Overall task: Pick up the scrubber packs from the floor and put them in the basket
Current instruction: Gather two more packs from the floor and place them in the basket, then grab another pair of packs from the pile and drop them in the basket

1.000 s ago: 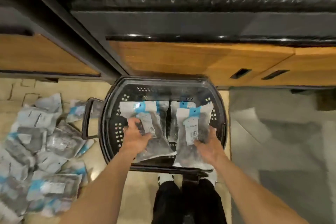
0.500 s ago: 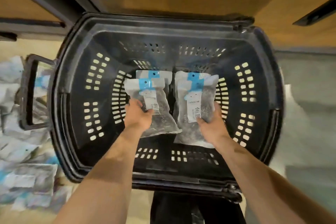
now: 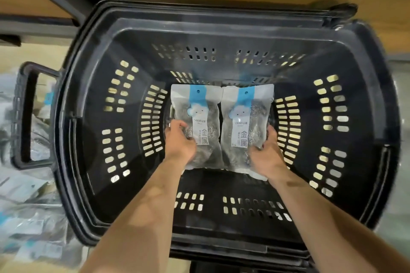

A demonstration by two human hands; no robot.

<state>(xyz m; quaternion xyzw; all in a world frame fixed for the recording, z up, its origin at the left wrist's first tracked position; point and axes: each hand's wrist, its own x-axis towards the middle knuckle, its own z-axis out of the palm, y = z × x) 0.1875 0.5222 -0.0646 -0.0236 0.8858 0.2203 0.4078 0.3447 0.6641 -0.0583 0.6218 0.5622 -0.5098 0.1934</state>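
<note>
Glossy black plastic basket (image 3: 93, 117); clear-film packs (image 3: 206, 104)

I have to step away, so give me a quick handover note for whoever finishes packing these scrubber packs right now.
Left hand: gripping the left scrubber pack at its lower edge, low inside the basket.
Right hand: gripping the right scrubber pack the same way.
The two packs sit side by side, labels up, near the basket floor; whether they rest on it is unclear.
Done: these two are in the basket, not yet let go.
Left: release both, then fetch the loose packs on the floor to the left.
</note>
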